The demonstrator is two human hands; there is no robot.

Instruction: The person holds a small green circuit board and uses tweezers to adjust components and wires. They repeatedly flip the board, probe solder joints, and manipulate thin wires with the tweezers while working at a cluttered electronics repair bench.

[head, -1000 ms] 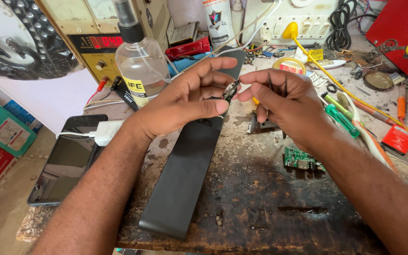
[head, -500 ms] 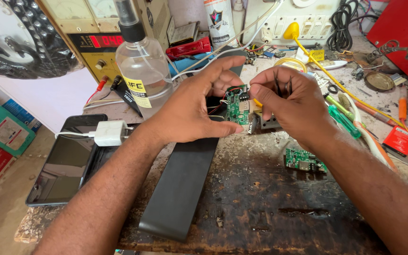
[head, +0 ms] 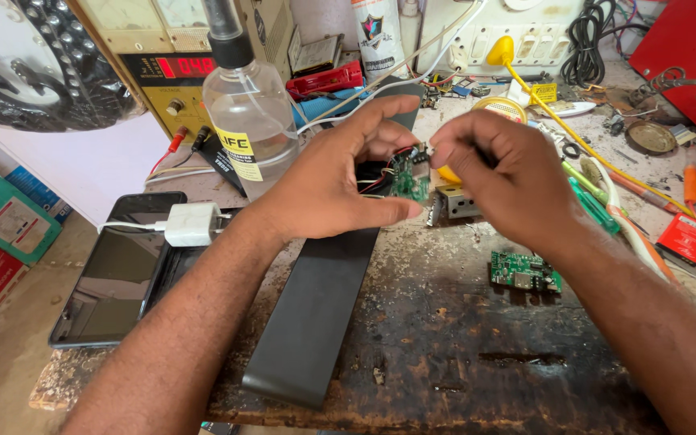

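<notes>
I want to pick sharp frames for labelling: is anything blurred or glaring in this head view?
Head view: even daylight, soft shadows; the right hand is slightly motion-blurred at the fingers; the small green circuit board held by the left hand is soft; the phone screen shows mild reflection; the edges bow from the wide lens.

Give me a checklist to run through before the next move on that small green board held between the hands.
1. Left hand grips the small green circuit board: ok.
2. Right hand fingertips reach the board: cannot tell, blurred.
3. Red and black wires on the board free of snags: cannot tell.
4. Long black case lies flat on the scorched bench: ok.
5. Second green board lies apart from the hands: ok.
6. Clear bottle stands upright behind the left hand: ok.
</notes>
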